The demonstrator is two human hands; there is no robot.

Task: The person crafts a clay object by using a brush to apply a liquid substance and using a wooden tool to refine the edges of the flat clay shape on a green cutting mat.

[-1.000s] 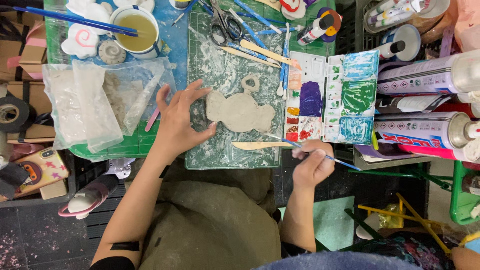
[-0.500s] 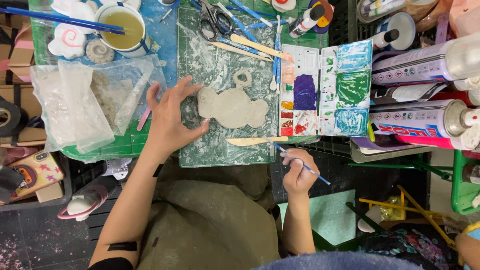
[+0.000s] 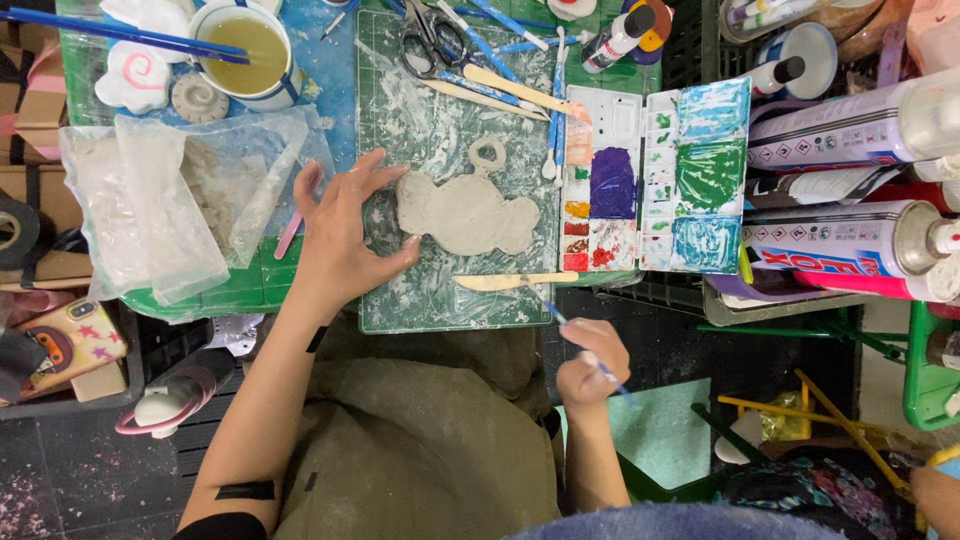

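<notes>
A green cutting mat, smeared white with clay dust, covers the middle of a crowded table; below its edge the floor is dark and speckled. On the mat lies a flat grey clay shape with rounded lobes and a small clay ring at its top. The left hand rests spread against the left side of the clay shape, fingers apart, thumb touching its lower edge. The right hand is held off the table near the person's lap, fingers closed around a thin blue brush whose tip points up toward a wooden modelling knife on the mat's lower edge.

To the left a clear plastic bag holds lumps of grey clay. Above it stands a white cup of murky yellowish water. Right of the mat an open paint palette shows purple, green and blue patches. Further right, two large spray cans lie on their sides, white with pink and blue printed bands. Scissors and more wooden tools lie at the mat's top.
</notes>
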